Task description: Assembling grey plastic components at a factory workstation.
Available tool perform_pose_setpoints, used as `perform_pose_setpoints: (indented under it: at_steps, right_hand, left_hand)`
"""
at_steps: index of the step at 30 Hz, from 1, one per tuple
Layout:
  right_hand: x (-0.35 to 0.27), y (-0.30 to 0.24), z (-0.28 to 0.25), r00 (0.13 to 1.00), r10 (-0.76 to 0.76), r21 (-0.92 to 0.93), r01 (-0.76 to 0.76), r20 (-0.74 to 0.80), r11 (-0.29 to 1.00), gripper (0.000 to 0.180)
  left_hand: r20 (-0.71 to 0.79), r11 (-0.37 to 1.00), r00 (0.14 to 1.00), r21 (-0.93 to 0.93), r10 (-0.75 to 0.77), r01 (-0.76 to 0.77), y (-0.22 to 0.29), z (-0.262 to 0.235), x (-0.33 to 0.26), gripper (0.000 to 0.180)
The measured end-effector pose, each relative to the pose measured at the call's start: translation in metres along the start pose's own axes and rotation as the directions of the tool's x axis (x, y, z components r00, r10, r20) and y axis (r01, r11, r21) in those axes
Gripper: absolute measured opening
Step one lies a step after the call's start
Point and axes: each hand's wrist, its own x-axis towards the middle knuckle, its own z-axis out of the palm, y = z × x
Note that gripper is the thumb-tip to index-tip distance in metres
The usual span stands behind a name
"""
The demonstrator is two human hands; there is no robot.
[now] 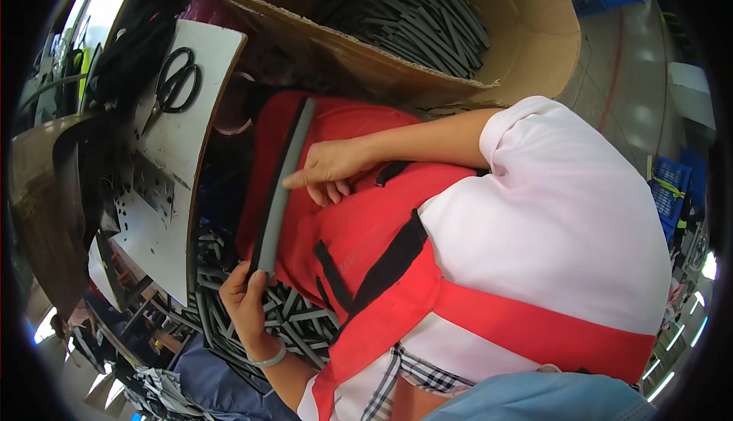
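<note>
A long, flat strip (285,183), grey on its face with a black edge, lies across the red apron (359,135) over my lap. My left hand (246,299), with a band on its wrist, pinches the strip's near end between thumb and fingers. At the strip's middle, one outstretched digit of my right hand (330,170) touches the grey face near its edge. The other fingers of that hand are loosely bent and apart, over the apron, with nothing seen in them.
A large cardboard box (534,62) holds many grey strips (427,28). Black-handled scissors (179,81) and a metal plate (153,184) lie on a white work board (164,234) to the left. More strips (298,318) are heaped below my left hand. A blue crate (670,188) stands at right.
</note>
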Motion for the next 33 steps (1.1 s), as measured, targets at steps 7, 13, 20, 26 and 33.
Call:
perform_pose_setpoints:
  at_steps: [7, 13, 20, 26, 33]
  right_hand:
    - [-0.016, -0.046, 0.043, 0.507, -0.798, -0.729, 0.673, 0.327, 0.128, 0.043]
    - [0.011, -0.089, 0.068, 0.861, -0.278, -0.845, 0.488, 0.425, 0.219, 0.028]
    - [0.034, -0.150, 0.081, 0.853, -0.233, -0.884, 0.461, 0.467, -0.082, 0.028]
    - [0.084, -0.192, 0.091, 0.825, -0.393, -0.897, 0.276, 0.406, -0.346, 0.027]
    - [0.140, -0.120, 0.076, 0.718, -0.554, -0.906, 0.313, 0.421, -0.283, 0.011]
  left_hand:
    - [0.025, 0.996, 0.996, -0.044, -0.082, 0.083, 0.032, 0.006, 0.007, 0.016]
    - [0.125, 0.965, 0.992, -0.254, -0.034, 0.065, 0.047, 0.003, 0.004, 0.015]
    - [-0.116, 0.997, 0.993, 0.082, -0.003, 0.013, 0.039, -0.036, 0.006, 0.020]
    - [-0.456, 0.893, 0.829, 0.436, 0.324, -0.109, 0.039, -0.064, 0.030, 0.025]
    - [-0.425, 0.963, 0.902, 0.267, 0.075, 0.046, -0.013, -0.083, 0.051, 0.023]
